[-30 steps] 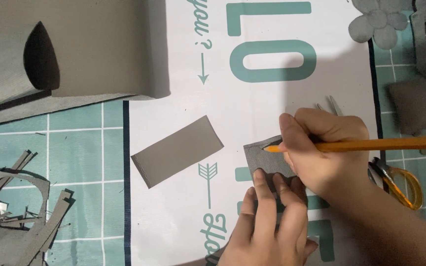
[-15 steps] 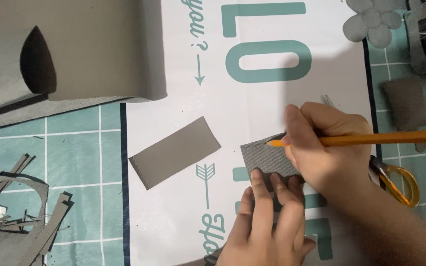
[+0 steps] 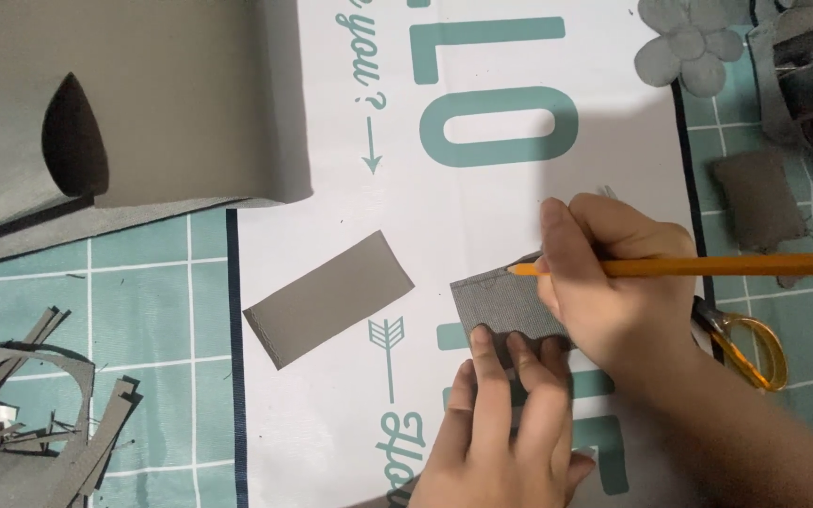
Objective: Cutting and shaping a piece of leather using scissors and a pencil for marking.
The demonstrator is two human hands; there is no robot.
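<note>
A right hand (image 3: 613, 292) pinches an orange pencil (image 3: 698, 267), its tip at the upper edge of a small grey fabric piece (image 3: 505, 306) where a faint drawn line shows; by the look of it, marking is under way, the outline unfinished. The left hand (image 3: 510, 423), fingers flat and together, pins the piece's lower edge to the white printed sheet (image 3: 482, 202). A cut grey rectangle (image 3: 328, 297) lies apart on the surface; scissors (image 3: 750, 348) wait beside the right wrist.

Pencil (image 3: 689, 266) tip slightly farther left along grey piece's (image 3: 505, 306) top edge.
</note>
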